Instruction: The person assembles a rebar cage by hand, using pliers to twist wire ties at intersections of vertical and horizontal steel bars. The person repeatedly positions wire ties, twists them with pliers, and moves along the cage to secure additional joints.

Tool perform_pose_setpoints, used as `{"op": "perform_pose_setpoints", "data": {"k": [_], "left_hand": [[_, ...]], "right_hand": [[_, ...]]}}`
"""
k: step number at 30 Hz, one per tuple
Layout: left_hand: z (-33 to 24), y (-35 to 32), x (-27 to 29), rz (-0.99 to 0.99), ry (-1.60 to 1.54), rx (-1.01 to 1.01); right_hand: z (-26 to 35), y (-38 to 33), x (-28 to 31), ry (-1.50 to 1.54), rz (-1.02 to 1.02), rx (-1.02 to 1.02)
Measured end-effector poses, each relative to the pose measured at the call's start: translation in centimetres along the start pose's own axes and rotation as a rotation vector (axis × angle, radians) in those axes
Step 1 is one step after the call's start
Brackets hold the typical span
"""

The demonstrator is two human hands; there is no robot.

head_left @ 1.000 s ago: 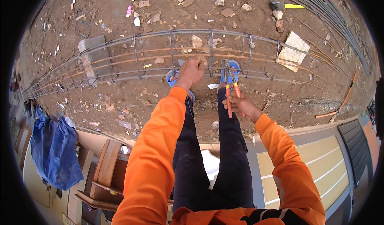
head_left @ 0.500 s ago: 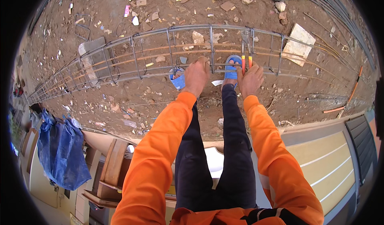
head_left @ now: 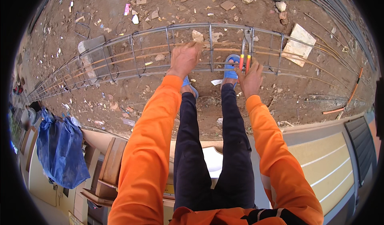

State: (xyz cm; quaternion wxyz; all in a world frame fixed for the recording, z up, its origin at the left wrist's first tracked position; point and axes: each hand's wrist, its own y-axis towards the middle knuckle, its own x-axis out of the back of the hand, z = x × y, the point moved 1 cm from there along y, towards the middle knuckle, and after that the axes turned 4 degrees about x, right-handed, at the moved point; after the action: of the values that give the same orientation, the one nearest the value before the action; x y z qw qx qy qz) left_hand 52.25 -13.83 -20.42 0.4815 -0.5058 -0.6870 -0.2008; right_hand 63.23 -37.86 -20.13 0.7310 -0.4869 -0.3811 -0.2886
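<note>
A long cage of steel bars and stirrups (head_left: 136,57) lies across the dirt in front of me. My left hand (head_left: 185,59) grips one of its long upper bars near the middle. My right hand (head_left: 250,77) holds pincers with orange handles (head_left: 245,51); their metal jaws reach up to a stirrup at the cage's top bar. My feet in blue sandals (head_left: 231,67) stand just under the cage. Both arms wear orange sleeves.
Stones, scraps of paper and rubble litter the dirt behind the cage. A pale square board (head_left: 298,45) lies at the right, loose bars (head_left: 340,21) further right. A blue sheet (head_left: 60,149) hangs at the lower left beside wooden planks (head_left: 112,165).
My right hand has raised the pincers from beside my leg up to the cage's top bar. My left hand has shifted onto the cage bar. The view has tilted so the cage sits higher.
</note>
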Motion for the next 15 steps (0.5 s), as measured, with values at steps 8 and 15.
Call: {"op": "perform_pose_setpoints", "data": {"k": [8, 15], "left_hand": [[-2.2, 0.5, -0.4, 0.237, 0.136, 0.225], [-4.4, -0.6, -1.6, 0.643, -1.327, 1.129]], "right_hand": [[-0.2, 0.4, -0.1, 0.04, -0.001, -0.008], [-0.5, 0.3, -0.2, 0.077, 0.012, -0.01]]}}
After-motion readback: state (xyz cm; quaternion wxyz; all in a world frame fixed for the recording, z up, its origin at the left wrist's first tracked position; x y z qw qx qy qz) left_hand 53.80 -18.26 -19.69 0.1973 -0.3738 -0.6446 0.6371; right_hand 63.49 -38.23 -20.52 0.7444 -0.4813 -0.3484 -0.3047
